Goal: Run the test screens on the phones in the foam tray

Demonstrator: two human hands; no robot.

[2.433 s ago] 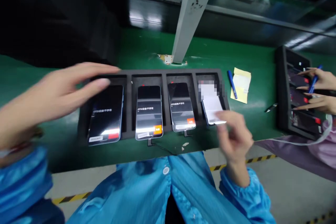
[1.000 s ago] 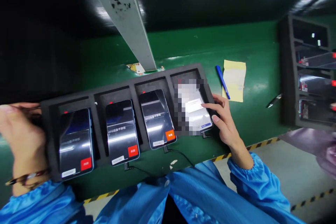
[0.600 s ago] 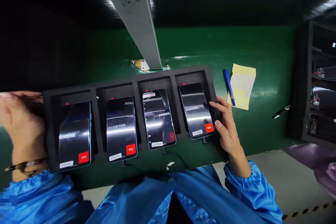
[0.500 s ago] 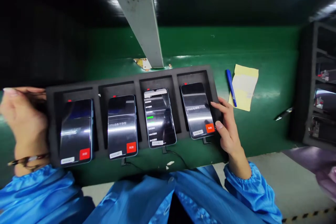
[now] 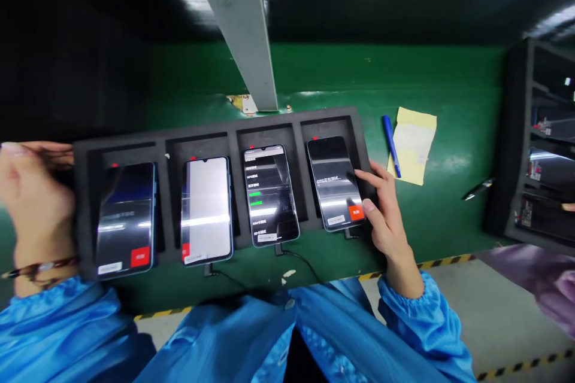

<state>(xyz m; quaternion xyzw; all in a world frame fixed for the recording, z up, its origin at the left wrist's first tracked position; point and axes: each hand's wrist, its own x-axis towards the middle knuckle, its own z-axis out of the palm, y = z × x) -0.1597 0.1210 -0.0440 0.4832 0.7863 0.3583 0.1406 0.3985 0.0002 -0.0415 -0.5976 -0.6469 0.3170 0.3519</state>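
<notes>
A black foam tray [image 5: 162, 191] lies slightly tilted before me, one smartphone in each compartment. My left hand [image 5: 38, 203] grips its left end, fingers partly hidden behind the rim. My right hand [image 5: 384, 215] holds the right end, thumb and index finger at the edge of the rightmost phone [image 5: 335, 182], whose dark screen has a red button. The leftmost phone [image 5: 123, 221] also shows a red button. On the second phone [image 5: 209, 209] the screen is mostly white. Green lines stand out in the list on the third phone [image 5: 271, 197]. Cables plug into the lower ends of three phones.
A blue pen [image 5: 392, 146] rests against a yellow paper note [image 5: 415, 146] on the green bench [image 5: 323, 72]. Further right lie a black pen [image 5: 478, 189] and another foam tray [image 5: 512, 149] with devices. A grey metal post [image 5: 251, 42] rises behind my tray. A co-worker's purple sleeve [image 5: 534, 281] shows at right.
The second phone's screen has gone from dark with a red button to mostly white. The third phone's list shows another green line. The view has shifted slightly; both hands stay on the tray.
</notes>
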